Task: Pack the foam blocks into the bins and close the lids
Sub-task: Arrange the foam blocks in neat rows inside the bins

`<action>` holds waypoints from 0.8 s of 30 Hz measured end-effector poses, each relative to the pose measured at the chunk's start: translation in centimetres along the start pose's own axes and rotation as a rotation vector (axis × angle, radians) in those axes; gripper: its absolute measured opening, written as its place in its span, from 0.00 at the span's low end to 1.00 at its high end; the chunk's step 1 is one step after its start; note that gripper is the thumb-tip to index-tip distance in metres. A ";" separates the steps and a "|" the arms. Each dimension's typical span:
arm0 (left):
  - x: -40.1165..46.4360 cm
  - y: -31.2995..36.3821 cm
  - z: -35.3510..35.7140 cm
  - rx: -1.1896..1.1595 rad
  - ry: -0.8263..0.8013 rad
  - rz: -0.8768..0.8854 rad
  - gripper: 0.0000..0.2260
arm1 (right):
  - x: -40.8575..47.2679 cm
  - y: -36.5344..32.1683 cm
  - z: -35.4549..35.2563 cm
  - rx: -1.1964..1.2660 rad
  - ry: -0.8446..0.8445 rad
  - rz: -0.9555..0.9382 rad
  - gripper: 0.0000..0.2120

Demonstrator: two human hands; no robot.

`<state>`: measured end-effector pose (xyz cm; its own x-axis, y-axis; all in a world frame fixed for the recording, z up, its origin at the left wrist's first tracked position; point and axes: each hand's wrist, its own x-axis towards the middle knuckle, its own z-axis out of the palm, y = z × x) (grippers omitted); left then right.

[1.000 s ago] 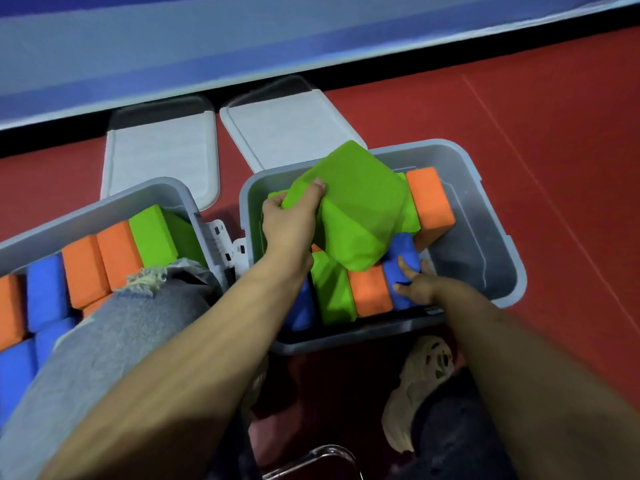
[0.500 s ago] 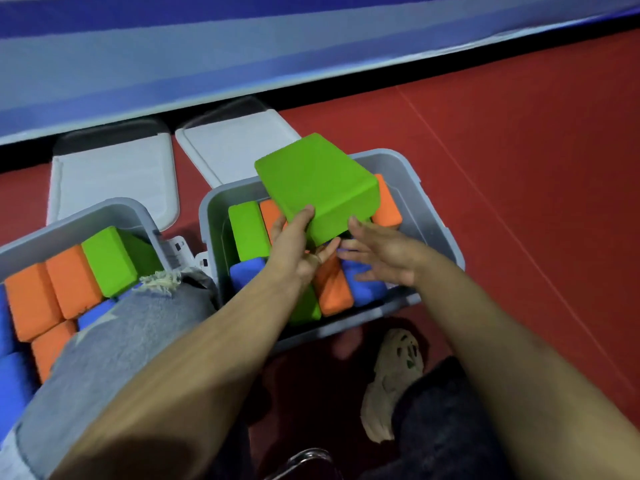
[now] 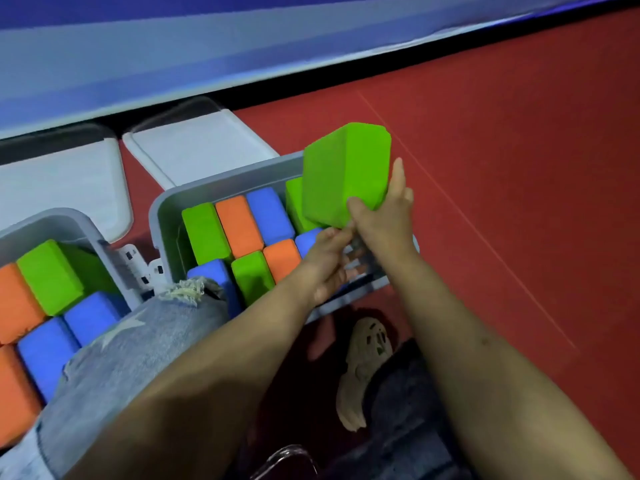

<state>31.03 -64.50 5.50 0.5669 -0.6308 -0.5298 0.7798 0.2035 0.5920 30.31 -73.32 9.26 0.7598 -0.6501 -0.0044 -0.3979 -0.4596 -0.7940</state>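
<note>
A large green foam block (image 3: 343,171) is held upright above the right end of the right grey bin (image 3: 162,216). My right hand (image 3: 384,216) grips its lower right corner. My left hand (image 3: 325,261) reaches in just below it, fingers at the block's bottom edge over the bin's near right corner. Inside this bin stand green, orange and blue blocks (image 3: 239,225) in two rows. The left grey bin (image 3: 65,220) holds more green, orange and blue blocks (image 3: 48,275).
Two white lids (image 3: 194,147) lie flat on the red floor behind the bins, the left lid (image 3: 59,181) behind the left bin. My jeans-clad knee (image 3: 138,341) overlaps both bins' near edges. A cream shoe (image 3: 363,362) rests below the right bin. Red floor extends to the right.
The green block has moved from over the bin's middle to its right end and turned upright. My right hand has taken hold of it; the blocks beneath now stand in neat rows.
</note>
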 end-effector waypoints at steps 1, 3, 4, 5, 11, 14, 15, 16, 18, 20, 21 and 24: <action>-0.2 -0.5 0.2 0.127 0.008 -0.009 0.06 | 0.5 0.1 -0.4 -0.055 -0.003 -0.035 0.42; -0.2 -1.5 0.0 0.373 0.077 -0.007 0.10 | 1.3 0.6 -0.7 -0.106 -0.018 -0.028 0.41; 0.2 -2.1 -0.8 0.521 0.097 0.010 0.12 | 1.6 0.7 -1.0 -0.108 -0.018 -0.008 0.41; 0.5 -2.4 -1.5 0.684 0.115 0.036 0.13 | 2.0 0.7 -1.6 -0.111 -0.012 0.006 0.40; 2.9 -4.8 -7.3 1.645 0.005 -0.071 0.26 | 4.0 1.4 -5.4 -0.405 -0.155 0.055 0.38; 2.4 -5.4 -9.2 1.661 -0.004 -0.252 0.26 | 3.8 3.7 -3.5 -0.573 -0.305 0.139 0.33; 2.3 -5.4 -9.6 1.666 -0.015 -0.265 0.25 | 3.7 4.7 -2.5 -0.609 -0.350 0.137 0.31; 2.1 -5.2 -9.8 1.683 -0.026 -0.270 0.24 | 3.4 5.5 -1.5 -0.662 -0.411 0.131 0.30; 2.2 -5.0 -9.7 1.704 -0.034 -0.292 0.25 | 2.7 6.9 0.0 -0.784 -0.567 0.159 0.31; 1.8 -4.6 -9.2 1.694 -0.039 -0.324 0.25 | 2.1 8.4 0.6 -0.827 -0.672 0.217 0.35; 1.7 -4.6 -9.2 1.692 -0.039 -0.326 0.25 | 1.9 9.2 0.8 -0.798 -0.686 0.246 0.36; 1.7 -4.8 -9.2 1.620 -0.045 -0.307 0.24 | 1.1 10.5 1.2 -0.683 -0.665 0.204 0.40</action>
<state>30.68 -59.67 -3.89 0.4232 -0.5227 -0.7401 -0.2329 -0.8521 0.4687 27.58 -78.12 0.20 0.6952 -0.3780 -0.6114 -0.6070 -0.7643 -0.2176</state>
